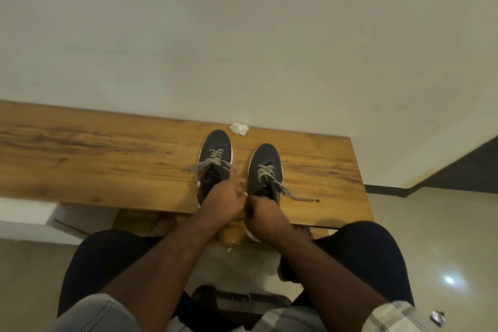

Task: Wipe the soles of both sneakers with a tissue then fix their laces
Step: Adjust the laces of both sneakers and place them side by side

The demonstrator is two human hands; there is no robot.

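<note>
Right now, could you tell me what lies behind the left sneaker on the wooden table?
A crumpled white tissue lies just beyond the left sneaker toe, near the wooden table far edge. Both hands cover the sneakers' heels.

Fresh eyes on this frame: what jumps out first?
Two dark sneakers sit side by side, toes pointing away, on the wooden table: the left sneaker and the right sneaker, both with speckled laces lying loose. The hands meet at their near ends, left hand beside right hand, fingers curled; what they pinch is hard to tell. A crumpled white tissue lies just beyond the left sneaker's toe, by the wall.
</note>
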